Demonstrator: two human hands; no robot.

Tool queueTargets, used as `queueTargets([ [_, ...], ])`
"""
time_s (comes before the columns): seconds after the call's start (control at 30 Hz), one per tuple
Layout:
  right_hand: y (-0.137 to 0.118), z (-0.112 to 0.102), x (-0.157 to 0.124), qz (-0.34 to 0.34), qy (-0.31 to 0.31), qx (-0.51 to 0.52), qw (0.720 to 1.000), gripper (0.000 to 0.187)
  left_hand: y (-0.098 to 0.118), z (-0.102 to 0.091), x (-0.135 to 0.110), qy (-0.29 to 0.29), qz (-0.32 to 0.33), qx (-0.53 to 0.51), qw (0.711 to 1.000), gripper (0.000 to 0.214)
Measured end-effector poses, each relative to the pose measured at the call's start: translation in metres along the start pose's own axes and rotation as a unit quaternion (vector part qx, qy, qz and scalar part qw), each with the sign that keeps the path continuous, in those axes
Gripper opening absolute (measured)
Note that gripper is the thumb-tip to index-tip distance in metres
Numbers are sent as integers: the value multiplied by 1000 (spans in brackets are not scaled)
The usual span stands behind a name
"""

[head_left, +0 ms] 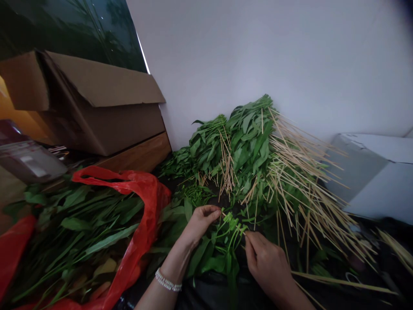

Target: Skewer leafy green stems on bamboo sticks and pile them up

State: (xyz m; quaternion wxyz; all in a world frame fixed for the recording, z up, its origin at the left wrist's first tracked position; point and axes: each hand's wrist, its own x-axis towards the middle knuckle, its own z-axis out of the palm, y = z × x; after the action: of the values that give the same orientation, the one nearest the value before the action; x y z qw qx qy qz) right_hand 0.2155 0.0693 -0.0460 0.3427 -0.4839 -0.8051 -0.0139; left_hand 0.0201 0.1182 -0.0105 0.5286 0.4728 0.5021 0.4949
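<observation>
My left hand point(200, 221) pinches the tip of a thin bamboo skewer and the folded green stems point(229, 224) threaded on it. Closed around the other end of that skewer, my right hand point(266, 260) presses against the stems. Leaves hang down from the stems between both hands. Just beyond lies a pile of skewered leafy greens point(251, 146), their bare stick ends fanning out to the right.
A red plastic bag point(145, 206) full of loose leafy greens lies at the left. Cardboard boxes point(97, 103) stand at the back left against a white wall. A white box point(377, 172) sits at the right. More skewers point(396, 249) lie near it.
</observation>
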Motion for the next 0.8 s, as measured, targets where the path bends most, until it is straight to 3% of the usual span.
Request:
queueTargets([
  [0.23, -1, -1, 3, -8, 16, 0, 1000, 27, -1, 2, -1, -28, 15, 17, 999, 37],
  [0.37, -3, -3, 4, -18, 26, 1, 1000, 29, 0, 2, -4, -134, 51, 23, 989, 46],
  [0.47, -2, -4, 5, -26, 37, -6, 999, 29, 1, 1, -5, -179, 70, 56, 980, 35],
  [0.53, 0, -5, 6, -28, 45, -15, 998, 30, 3, -1, -3, -139, 87, 57, 985, 30],
  [0.7, 8, -10, 9, -26, 55, -28, 998, 27, 9, -10, 1, 27, 141, 28, 989, 33],
  [0.8, 11, -13, 11, -21, 91, 12, 996, 24, 8, -9, -2, 22, 115, 1, 993, 53],
])
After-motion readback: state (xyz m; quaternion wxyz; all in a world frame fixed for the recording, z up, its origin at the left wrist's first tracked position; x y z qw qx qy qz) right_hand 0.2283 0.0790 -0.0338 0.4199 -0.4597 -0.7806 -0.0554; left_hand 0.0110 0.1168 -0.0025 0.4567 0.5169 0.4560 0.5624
